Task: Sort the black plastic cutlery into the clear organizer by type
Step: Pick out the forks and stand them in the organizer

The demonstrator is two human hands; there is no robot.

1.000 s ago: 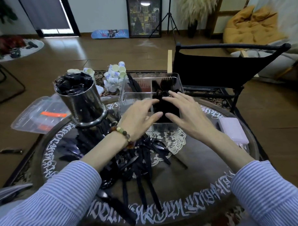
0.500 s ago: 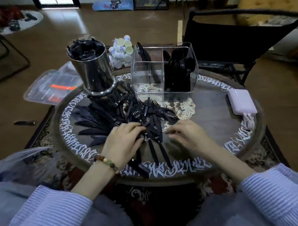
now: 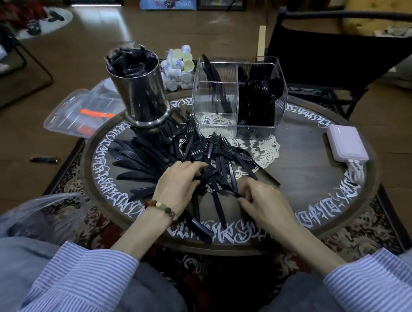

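Observation:
A heap of black plastic cutlery [image 3: 177, 157] covers the middle and left of the round table [image 3: 318, 198], knives fanned out at the left [image 3: 132, 158], forks nearer the centre [image 3: 214, 144]. Behind it stands the clear organizer [image 3: 239, 97]. Its right compartment is packed with spoons [image 3: 265, 88], and a few knives lean in the left one. My left hand [image 3: 180, 184] lies on the heap with its fingers curled around several handles. My right hand [image 3: 260, 200] pinches the handle end of one black fork [image 3: 227, 186] at the heap's near edge.
A steel canister [image 3: 139, 88] stuffed with black plastic stands at the back left. A pink power bank [image 3: 347, 142] lies at the right rim. A lace doily [image 3: 263, 149] sits under the organizer. A black chair [image 3: 337, 53] is behind the table, small cups [image 3: 178, 63] and a plastic bag [image 3: 82, 111] beyond.
Both hands came back from the organizer to the heap near me. The right hand has since pinched one fork while the left stays on the pile.

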